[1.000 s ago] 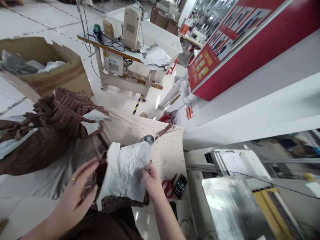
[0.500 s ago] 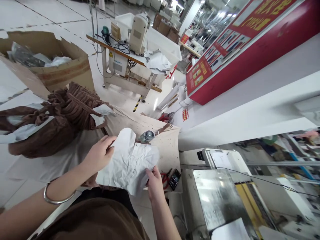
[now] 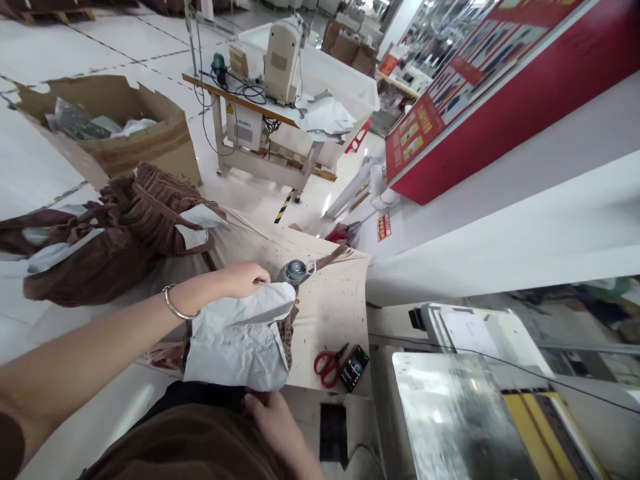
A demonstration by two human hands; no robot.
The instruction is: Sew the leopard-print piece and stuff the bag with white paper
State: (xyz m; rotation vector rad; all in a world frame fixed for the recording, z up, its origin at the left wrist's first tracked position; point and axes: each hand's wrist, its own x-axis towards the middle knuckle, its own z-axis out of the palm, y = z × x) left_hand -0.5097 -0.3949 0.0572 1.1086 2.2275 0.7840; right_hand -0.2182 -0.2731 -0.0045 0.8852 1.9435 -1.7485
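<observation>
Crumpled white sheet point(image 3: 235, 340) held over brown cloth point(image 3: 287, 327) at the table's point(image 3: 330, 313) near edge.
Left hand point(image 3: 240, 279) curls its fingers closely over the sheet's top edge, just beside a water bottle point(image 3: 295, 272); right hand point(image 3: 273, 420) sits at the lower edge, and its grip is hidden, so I cannot tell its fingers' state. Red scissors point(image 3: 327, 368) and a phone point(image 3: 355, 368) lie near the table's near right corner.

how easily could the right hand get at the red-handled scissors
Probably yes: the right hand sits by the speckled cream sheet's edge, and the red-handled scissors lie close, nothing visibly between.
</observation>
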